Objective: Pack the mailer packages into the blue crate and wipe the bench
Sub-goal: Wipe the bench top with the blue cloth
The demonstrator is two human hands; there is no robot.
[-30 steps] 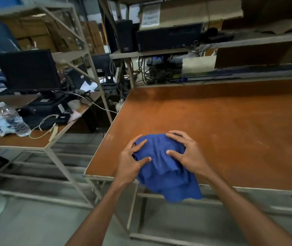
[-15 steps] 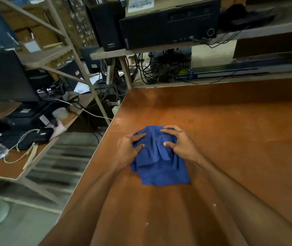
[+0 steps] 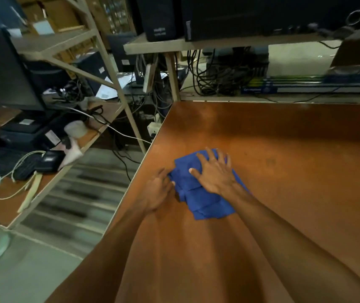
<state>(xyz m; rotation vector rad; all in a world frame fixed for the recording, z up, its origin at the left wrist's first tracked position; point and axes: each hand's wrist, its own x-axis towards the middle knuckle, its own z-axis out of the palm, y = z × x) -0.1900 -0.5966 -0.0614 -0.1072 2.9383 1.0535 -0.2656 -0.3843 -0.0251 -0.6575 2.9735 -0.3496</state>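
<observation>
Blue folded cloth (image 3: 205, 200) lies on the orange-brown wooden bench (image 3: 284, 160), near its left edge. Right hand (image 3: 216, 173) presses it, fingers straight and spread. Left hand (image 3: 158, 190) touches its left edge; grip cannot be determined.

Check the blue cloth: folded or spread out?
Folded. The blue cloth shows stacked layers with stepped edges on the bench; the right hand presses flat on top, left hand touches its edge.

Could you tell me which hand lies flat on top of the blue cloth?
The right hand, fingers spread on the folded blue cloth; the left hand only touches its left edge.
</observation>
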